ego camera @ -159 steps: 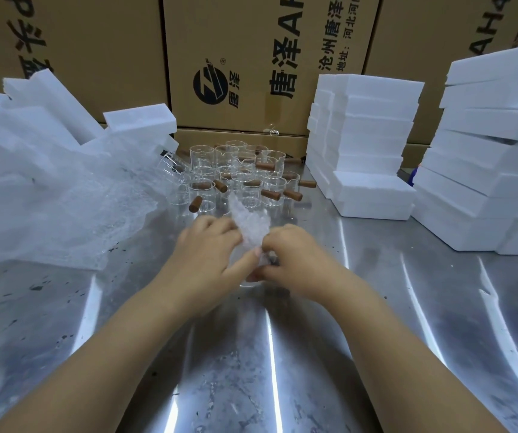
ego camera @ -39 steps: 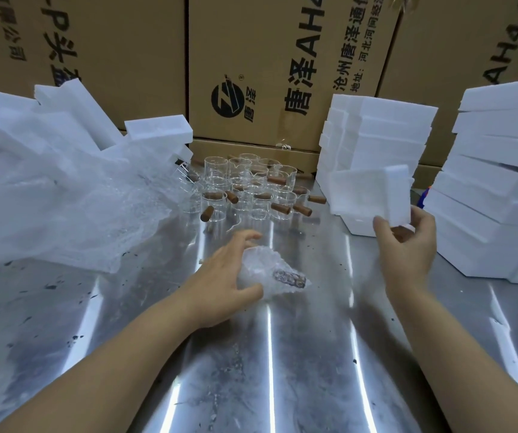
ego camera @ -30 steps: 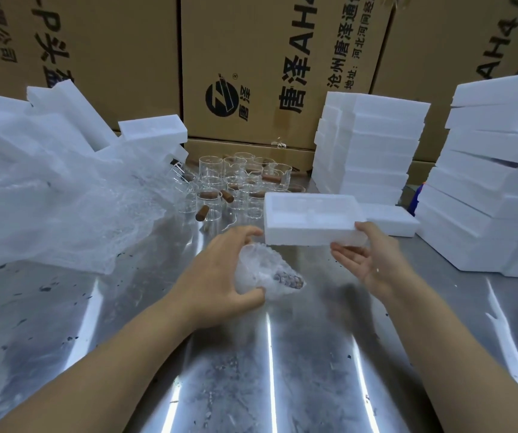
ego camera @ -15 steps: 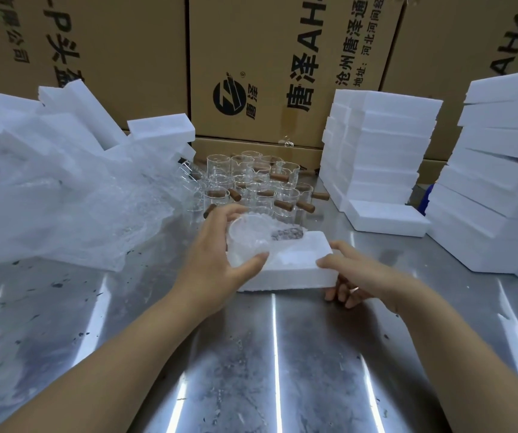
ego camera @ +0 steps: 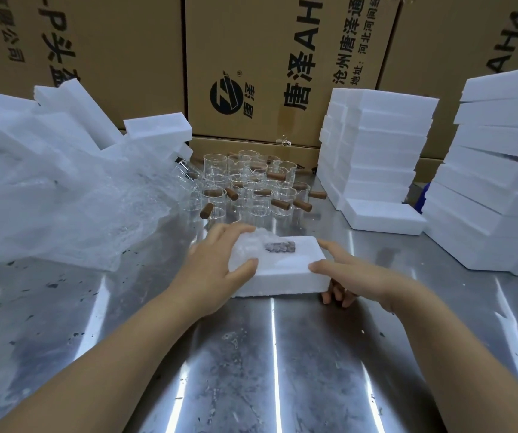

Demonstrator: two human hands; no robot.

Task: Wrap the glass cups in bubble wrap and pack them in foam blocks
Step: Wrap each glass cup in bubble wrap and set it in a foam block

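A white foam block lies on the steel table in front of me. The bubble-wrapped cup sits in its hollow, its brown handle showing through the wrap and pointing right. My left hand grips the wrapped cup from the left, thumb at its near side. My right hand holds the block's right end, thumb on top and fingers underneath. Several bare glass cups with brown wooden handles stand behind the block.
A heap of bubble wrap and tilted foam blocks fills the left side. Two foam stacks, one right of the cups and one at the far right, stand there. Cardboard boxes wall off the back.
My right hand took a foam block from the stack and set it on the table. My left hand lifted the wrapped cup and lowered it into the block's hollow.
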